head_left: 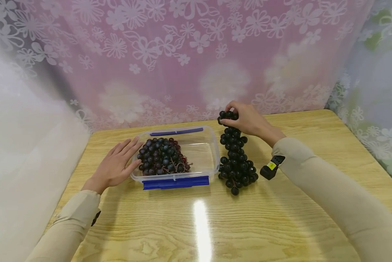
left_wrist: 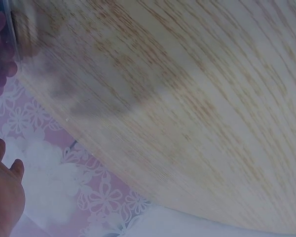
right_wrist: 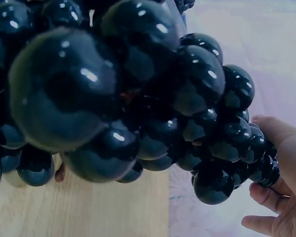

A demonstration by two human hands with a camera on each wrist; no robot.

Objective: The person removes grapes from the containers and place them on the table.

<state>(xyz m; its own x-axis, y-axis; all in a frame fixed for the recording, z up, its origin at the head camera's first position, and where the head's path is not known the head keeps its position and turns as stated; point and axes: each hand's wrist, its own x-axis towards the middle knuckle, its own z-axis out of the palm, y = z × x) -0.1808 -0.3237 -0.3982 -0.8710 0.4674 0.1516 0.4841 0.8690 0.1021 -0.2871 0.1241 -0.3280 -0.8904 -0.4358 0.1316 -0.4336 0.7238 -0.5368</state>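
Observation:
My right hand (head_left: 245, 118) grips the far end of a long bunch of shiny black grapes (head_left: 236, 165), just right of a clear plastic box. In the right wrist view, thumb and fingers pinch the end of the black grapes (right_wrist: 202, 89). My left hand (head_left: 118, 165), fingers straight, rests against the left side of the clear box (head_left: 217, 149), which has blue clips. A bunch of dark red-purple grapes (head_left: 158, 156) lies in the left part of the box. The left wrist view catches only part of the left hand (left_wrist: 5, 192) and a few grapes (left_wrist: 0, 54).
The box's front blue clip (head_left: 176, 182) hangs outward; a second blue clip (head_left: 176, 131) is along the back. Everything stands on a wood-grain table (head_left: 156, 222). A pink flowered curtain (head_left: 182, 65) hangs behind, with a white sheet (head_left: 22, 120) at the left.

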